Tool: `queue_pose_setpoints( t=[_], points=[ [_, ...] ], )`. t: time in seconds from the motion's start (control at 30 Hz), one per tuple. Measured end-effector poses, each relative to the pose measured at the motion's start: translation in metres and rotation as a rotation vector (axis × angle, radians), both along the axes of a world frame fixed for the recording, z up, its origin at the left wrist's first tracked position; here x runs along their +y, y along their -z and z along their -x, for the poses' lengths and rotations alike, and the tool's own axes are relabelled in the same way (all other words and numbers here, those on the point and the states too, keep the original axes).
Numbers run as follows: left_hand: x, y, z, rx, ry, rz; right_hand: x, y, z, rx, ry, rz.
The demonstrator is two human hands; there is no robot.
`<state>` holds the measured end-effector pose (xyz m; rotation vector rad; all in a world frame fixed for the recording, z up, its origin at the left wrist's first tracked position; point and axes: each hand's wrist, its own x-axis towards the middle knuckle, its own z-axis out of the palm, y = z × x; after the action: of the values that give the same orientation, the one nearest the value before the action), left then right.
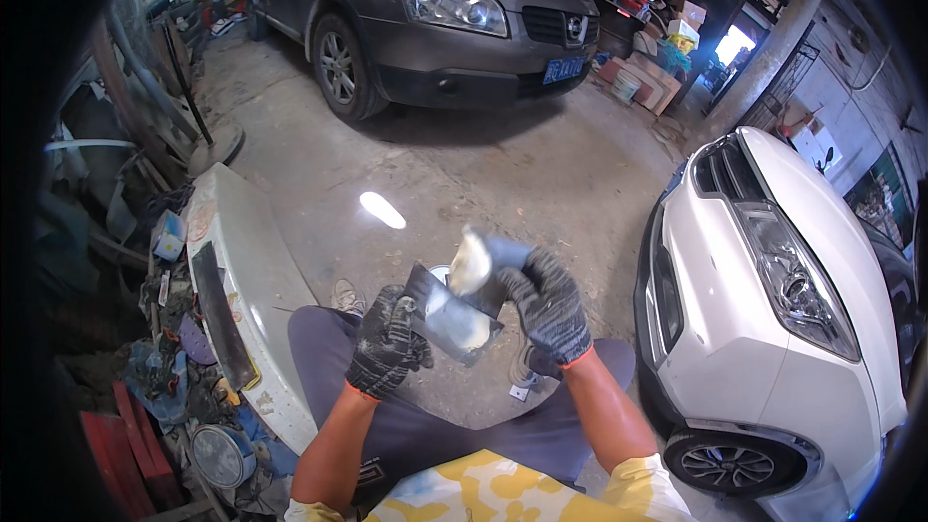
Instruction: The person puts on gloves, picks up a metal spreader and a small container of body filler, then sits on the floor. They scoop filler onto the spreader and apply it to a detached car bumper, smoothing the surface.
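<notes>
My left hand, in a dark knitted glove with an orange cuff, is closed on the edge of a dark flat board. A smear of whitish to cream paste covers much of the board's face. Just right of it, my right hand, gloved alike, grips a bluish spreader, blurred by motion. Thick cream paste clings to the spreader's end, above the board's upper edge. Part of a small round white-rimmed thing shows behind the board; the rest of it is hidden.
A white car bumper with scuffs stands at my left knee. To the right is a white car; ahead, a dark grey car. Cans, including a round tin, and scrap crowd the left side. Sunlight makes a bright spot on the floor.
</notes>
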<state>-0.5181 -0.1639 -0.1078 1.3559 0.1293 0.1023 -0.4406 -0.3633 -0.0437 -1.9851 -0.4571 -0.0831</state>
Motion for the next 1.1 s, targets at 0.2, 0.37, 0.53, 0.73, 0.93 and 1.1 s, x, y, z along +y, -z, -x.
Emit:
queue_pose_setpoints(
  t=[0.2,0.37,0.53,0.73,0.93,1.1],
  points=[
    [0.004,0.006,-0.008,-0.142,-0.206,-0.064,-0.008,-0.013,0.017,-0.137,-0.345,0.291],
    [0.011,0.005,-0.011,-0.201,-0.264,0.011,-0.016,-0.019,0.014,-0.441,-0.328,0.559],
    [0.001,0.017,-0.009,-0.216,-0.261,0.061,-0.012,-0.018,0.015,-0.154,0.053,0.233],
    [0.001,0.022,-0.010,-0.149,-0.156,0.051,-0.012,-0.007,0.019,-0.027,-0.101,0.153],
    [0.005,0.013,-0.019,-0.237,-0.234,0.070,-0.026,-0.002,0.018,-0.497,-0.329,0.416],
    [0.005,0.021,-0.023,-0.278,-0.274,0.000,-0.039,0.008,0.010,-0.517,-0.278,0.551]
  ],
)
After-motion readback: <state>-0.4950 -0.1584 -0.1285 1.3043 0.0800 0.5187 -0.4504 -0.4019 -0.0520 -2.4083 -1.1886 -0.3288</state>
